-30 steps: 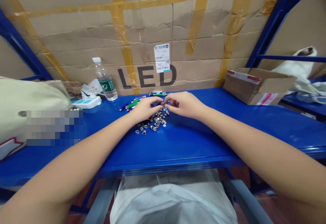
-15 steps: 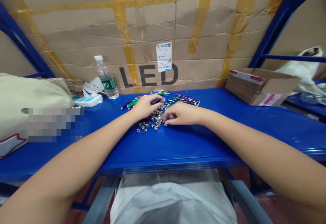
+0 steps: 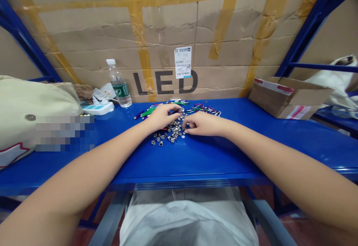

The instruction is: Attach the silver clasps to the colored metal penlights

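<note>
A heap of small silver metal parts point(image 3: 167, 134) lies in the middle of the blue shelf point(image 3: 195, 160). My left hand point(image 3: 163, 114) rests at the heap's far left edge, fingers curled around something small I cannot name. My right hand point(image 3: 200, 123) sits at the heap's right side, fingertips pinched down on the parts. Behind the hands lie coloured pen-like sticks point(image 3: 148, 112) and coloured carabiner clips point(image 3: 205, 108).
A water bottle point(image 3: 119, 84) and a white power strip point(image 3: 97, 108) stand at the back left, beside a cream bag point(image 3: 30, 108). An open cardboard box point(image 3: 288, 96) sits at the back right. A taped cardboard wall marked LED point(image 3: 167, 52) closes the back.
My right hand came down from meeting the left hand above the heap to the heap's right edge. The left hand stayed near the back of the heap. The camera drifted slightly.
</note>
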A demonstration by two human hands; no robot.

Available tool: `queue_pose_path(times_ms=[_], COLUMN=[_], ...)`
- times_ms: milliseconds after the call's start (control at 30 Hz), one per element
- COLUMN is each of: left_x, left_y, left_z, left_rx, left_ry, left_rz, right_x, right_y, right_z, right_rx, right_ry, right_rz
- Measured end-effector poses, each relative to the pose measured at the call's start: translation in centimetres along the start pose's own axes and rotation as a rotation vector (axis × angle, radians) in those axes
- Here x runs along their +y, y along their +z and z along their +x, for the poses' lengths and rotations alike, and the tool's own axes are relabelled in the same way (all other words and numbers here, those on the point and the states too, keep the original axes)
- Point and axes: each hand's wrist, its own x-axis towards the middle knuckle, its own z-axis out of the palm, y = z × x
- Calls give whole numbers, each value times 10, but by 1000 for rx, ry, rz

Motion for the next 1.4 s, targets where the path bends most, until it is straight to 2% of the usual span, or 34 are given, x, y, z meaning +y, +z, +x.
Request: queue_pose_path(times_ms=[400,667,1167,1267,1400], left_x=[5,5,1,2,3], left_y=[-2,-2,-1,-1,-2], left_z=[-1,-1,0,0,-1], left_rx=[-47,-74,-111,-111,-120], left_ry=[-10,5,42,36,25], left_rz=[29,9,37,35,17], right_x=[9,14,10,14,19], right_y=[1,5,0,-3,-9], right_z=[1,5,10,7,3], right_rx=[-9,-37,-96,-64,94], right_ry=[55,-14,155,141,154], right_rz=[-9,52,62,133,426])
